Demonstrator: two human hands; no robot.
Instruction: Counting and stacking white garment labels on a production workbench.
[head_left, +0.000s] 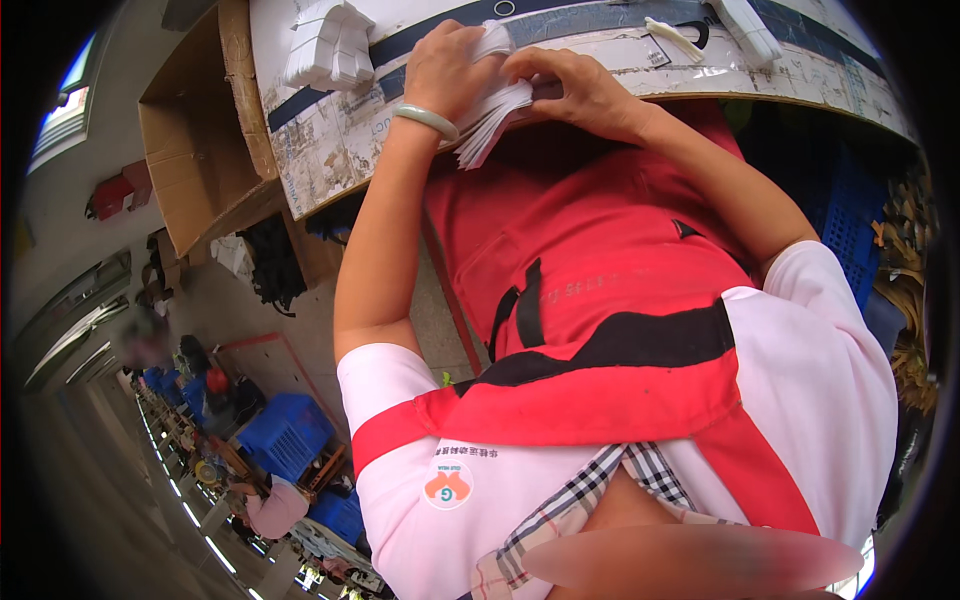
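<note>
A fanned stack of thin white strips [497,112] is held over the front edge of the worktable [330,150]; whether they are cloth or paper I cannot tell. My left hand [450,75], with a pale bangle at the wrist, is closed around the stack's left side. On the other side my right hand [585,95] pinches the strips between thumb and fingers. The lower ends of the strips spread loosely below both hands, above my red apron [610,240]. Part of the stack is hidden behind the fingers.
Left on the table lies a pile of white pieces [330,45]. A white strip [675,38] and another white stack [745,30] lie to the right. An open cardboard box [205,145] stands beside the table. A blue crate [855,220] sits below right.
</note>
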